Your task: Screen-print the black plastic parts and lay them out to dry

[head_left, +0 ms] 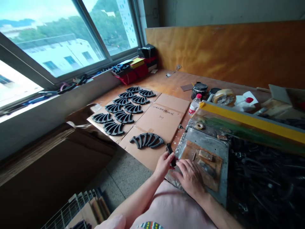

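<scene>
Two bare hands meet near the cardboard's edge: the left hand (164,163) has its fingers closed around a short black curved piece (171,155), and the right hand (190,176) curls close beside it. Ribbed black fan-shaped groups (147,140) lie on flattened brown cardboard (158,116).

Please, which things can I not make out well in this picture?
All in the head view:
- Black part: its lower portion is partly covered by the left hand.
- Right hand: blur at its fingertips; I cannot tell if they touch the part.
- Writing on the cardboard: mostly too small and blurred.
- Dark pile: too dark to count, cut off by the right edge.
- Wire rack: cut off by the bottom edge.
</scene>
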Demonstrator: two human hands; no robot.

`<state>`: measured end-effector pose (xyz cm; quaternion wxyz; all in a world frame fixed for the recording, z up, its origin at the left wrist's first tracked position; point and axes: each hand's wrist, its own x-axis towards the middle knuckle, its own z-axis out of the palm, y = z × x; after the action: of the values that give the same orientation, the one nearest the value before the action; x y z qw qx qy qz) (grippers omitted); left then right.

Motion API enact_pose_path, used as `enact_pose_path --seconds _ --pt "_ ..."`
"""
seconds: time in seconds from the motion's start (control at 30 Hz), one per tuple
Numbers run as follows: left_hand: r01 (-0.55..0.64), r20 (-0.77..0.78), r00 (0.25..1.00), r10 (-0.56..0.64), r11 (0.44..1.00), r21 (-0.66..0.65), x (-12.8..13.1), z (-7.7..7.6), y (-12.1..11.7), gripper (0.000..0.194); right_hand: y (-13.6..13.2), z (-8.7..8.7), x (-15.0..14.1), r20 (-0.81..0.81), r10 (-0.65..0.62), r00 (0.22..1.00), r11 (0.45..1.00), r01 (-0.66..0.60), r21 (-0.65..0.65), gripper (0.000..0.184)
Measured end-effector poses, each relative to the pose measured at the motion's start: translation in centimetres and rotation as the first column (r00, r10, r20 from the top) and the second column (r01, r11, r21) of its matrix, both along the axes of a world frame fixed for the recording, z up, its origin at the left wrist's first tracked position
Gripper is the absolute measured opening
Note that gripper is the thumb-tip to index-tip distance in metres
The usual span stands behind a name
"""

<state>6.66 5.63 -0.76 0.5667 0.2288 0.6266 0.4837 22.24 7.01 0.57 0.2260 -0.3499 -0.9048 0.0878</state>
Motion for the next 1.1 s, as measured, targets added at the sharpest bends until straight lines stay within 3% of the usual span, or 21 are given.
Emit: enact_pose_path --seconds 0.1,0.23,0.37,0.63,0.87,1.1 --pt "-0.134 -0.261 0.96 0.1 0.984 -0.118 -7.0 -2.0 -0.6 0.041 0.9 -0.6 1.1 -0.036 0.032 0.999 0.999 -0.032 -0.007 0.025" --pt "-0.355 -0.531 0.832 0.16 0.89 -0.287 -16.9 -4.4 -2.4 0.041 2.9 -2.2 4.1 -0.088 -0.021 0.996 0.999 0.025 0.044 0.023" --pt "-0.4 -0.599 0.797 0.072 0.807 -0.435 -21.8 -6.4 -2.8 0.049 3.0 -3.0 4.9 -0.114 -0.025 0.993 0.999 0.029 0.038 0.026" --pt "-0.349 -0.643 0.745 -0.177 0.719 -0.601 -23.6 -8.2 -0.3 0.07 2.2 -2.8 4.8 -0.11 -0.013 0.994 1.0 0.014 0.017 0.029" --pt "-0.357 -0.636 0.747 -0.194 0.689 -0.63 -23.3 -7.9 0.1 0.068 2.4 -3.4 8.7 -0.096 -0.093 0.991 0.996 0.093 -0.007 0.039" --pt "-0.359 -0.623 0.763 -0.175 0.686 -0.633 -23.1 -6.8 -0.6 0.05 2.3 -4.1 10.5 -0.094 -0.115 0.989 0.993 0.114 -0.016 0.042"
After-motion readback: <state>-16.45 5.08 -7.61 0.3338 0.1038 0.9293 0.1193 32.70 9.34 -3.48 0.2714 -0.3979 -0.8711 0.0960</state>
